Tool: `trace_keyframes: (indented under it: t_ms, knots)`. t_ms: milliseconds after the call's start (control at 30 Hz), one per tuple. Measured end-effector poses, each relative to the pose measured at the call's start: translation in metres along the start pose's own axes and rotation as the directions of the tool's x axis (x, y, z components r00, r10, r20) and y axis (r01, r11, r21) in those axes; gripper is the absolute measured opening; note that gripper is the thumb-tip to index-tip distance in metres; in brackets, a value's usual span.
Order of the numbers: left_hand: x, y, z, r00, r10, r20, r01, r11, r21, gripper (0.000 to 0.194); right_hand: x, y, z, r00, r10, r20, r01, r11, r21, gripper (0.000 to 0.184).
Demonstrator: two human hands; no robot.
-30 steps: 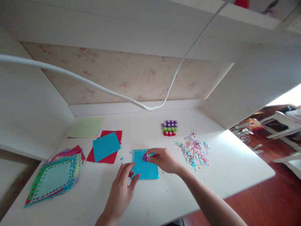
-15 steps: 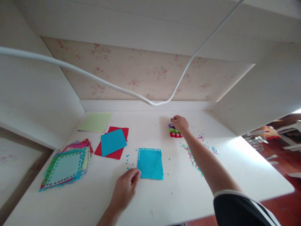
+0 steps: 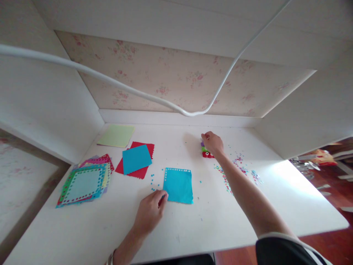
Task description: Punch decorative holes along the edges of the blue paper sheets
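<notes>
My left hand (image 3: 153,206) is closed, its thumb and finger pinched at the lower left corner of a blue sheet of paper (image 3: 178,187). Small holes run along that sheet's top edge and down the upper part of its left edge. Farther off, my right hand (image 3: 213,142) is closed with fingertips together, over a small group of red, green and purple pieces with googly eyes (image 3: 207,154). It hides most of the group, and whatever is between the fingertips cannot be made out. Tiny blue paper dots (image 3: 152,180) lie left of the sheet.
At left lies a pile of hole-edged coloured sheets (image 3: 85,184). A plain blue sheet (image 3: 137,159) rests on red paper (image 3: 140,174), near pale green sheets (image 3: 117,135). Coloured confetti (image 3: 224,178) is scattered beside my right forearm. A white cable (image 3: 154,98) hangs across the view.
The view has shifted slightly, so the table things appear a little higher and more to the right. My right hand now covers more of the googly-eyed pieces. My left hand stays at the sheet's corner.
</notes>
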State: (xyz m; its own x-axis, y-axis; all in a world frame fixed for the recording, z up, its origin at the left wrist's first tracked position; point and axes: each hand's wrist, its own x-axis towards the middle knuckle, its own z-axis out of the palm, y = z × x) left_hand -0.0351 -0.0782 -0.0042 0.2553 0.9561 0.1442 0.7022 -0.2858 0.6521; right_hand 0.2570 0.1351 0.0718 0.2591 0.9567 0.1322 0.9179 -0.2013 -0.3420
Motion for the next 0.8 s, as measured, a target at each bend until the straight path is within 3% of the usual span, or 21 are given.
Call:
trace_keyframes:
  t_ms: [133,200,300,333,400,500,800]
  knots:
    - [0.000,0.005,0.000,0.998,0.057,0.019,-0.059,0.994,0.095,0.024,-0.074,-0.005,-0.003,0.999,-0.030,0.042,0.024,0.989,0.145,0.050]
    - [0.000,0.008,0.001,0.995,0.095,0.020,-0.097,0.982,0.159,0.024,-0.120,-0.002,0.002,0.995,-0.015,0.101,-0.027,0.914,0.404,0.057]
    - [0.001,0.010,0.003,0.991,0.137,0.006,-0.135,0.970,0.204,0.022,-0.184,0.006,0.019,0.969,0.033,0.245,-0.179,0.777,0.603,0.061]
    - [0.002,0.010,0.003,0.989,0.147,0.003,-0.144,0.968,0.206,0.023,-0.200,0.009,0.027,0.967,0.013,0.255,-0.177,0.753,0.634,0.060]
    - [0.002,0.008,0.005,0.987,0.160,0.010,-0.158,0.964,0.214,0.025,-0.221,0.013,0.040,0.980,-0.081,0.184,-0.056,0.770,0.635,0.060]
    - [0.002,0.006,0.007,0.986,0.161,0.029,-0.163,0.957,0.239,0.028,-0.229,0.014,0.052,0.986,-0.133,0.102,0.047,0.801,0.597,0.059]
    - [0.001,0.006,0.008,0.989,0.147,0.015,-0.146,0.959,0.243,0.028,-0.215,0.011,0.057,0.984,-0.116,0.133,0.012,0.795,0.606,0.059]
